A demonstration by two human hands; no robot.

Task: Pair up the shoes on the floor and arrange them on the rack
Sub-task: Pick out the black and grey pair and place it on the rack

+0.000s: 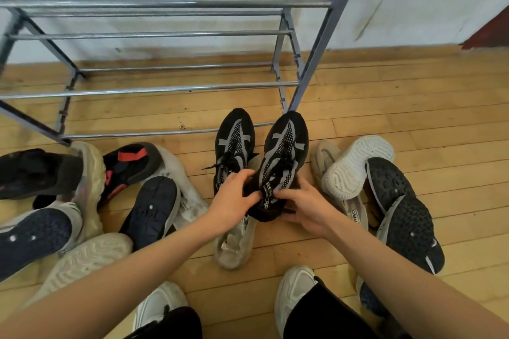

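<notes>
Two matching black knit sneakers with grey straps are side by side in front of me, toes toward the rack. My left hand (234, 197) grips the heel end of the left black sneaker (234, 140). My right hand (303, 208) holds the heel of the right black sneaker (286, 151), fingers on its tongue. The metal shoe rack (165, 88) stands just beyond, its tiers of bars bare. A dirty white sneaker (235, 245) lies under my hands.
Several loose shoes lie piled at left, including a black and red one (129, 162) and dark-soled ones (151, 212). At right lie a white upturned sole (355, 165) and black-soled shoes (407, 231). My own white-shod feet (294, 292) are at the bottom. Wood floor, white wall behind.
</notes>
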